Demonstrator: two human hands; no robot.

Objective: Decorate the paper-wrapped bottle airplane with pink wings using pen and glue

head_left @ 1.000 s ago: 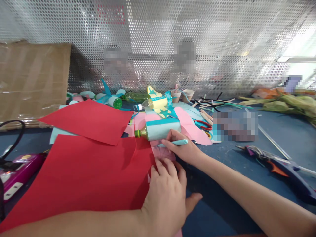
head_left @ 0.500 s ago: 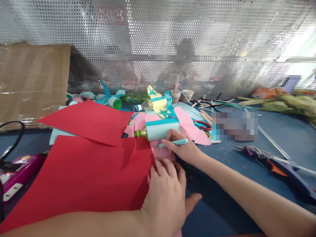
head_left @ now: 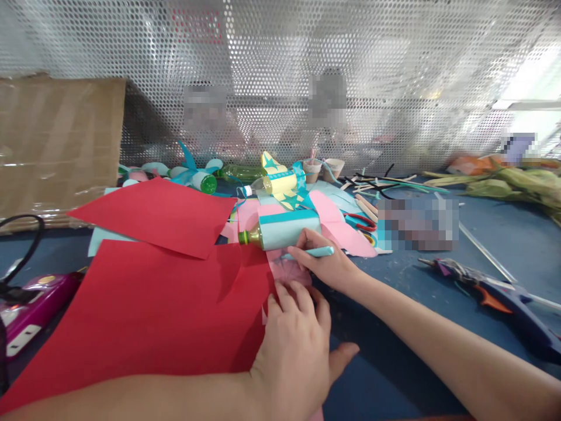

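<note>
- Pink paper (head_left: pixel 289 271) lies on the surface (head_left: pixel 385 362), just in front of a wrapped bottle (head_left: pixel 289 231).
- Over it, the right hand (head_left: pixel 328 266) grips a light-blue pen (head_left: pixel 322 252).
- The left hand (head_left: pixel 295 342) lies palm-down, fingers slightly spread, fingertips on the paper.

Left hand (head_left: pixel 295 345) palm down, fingers (head_left: pixel 287 299) forward, slightly bent, thumb (head_left: pixel 345 354) splayed out right. Left forearm (head_left: pixel 144 400) bare, comes in from left of that hand, angled at wrist. Right hand (head_left: pixel 326 263) just beyond left hand's fingertips, slightly right, fingers curled in pinch grip. Right forearm (head_left: pixel 425 327) bare, trails back and right from its hand.
</note>
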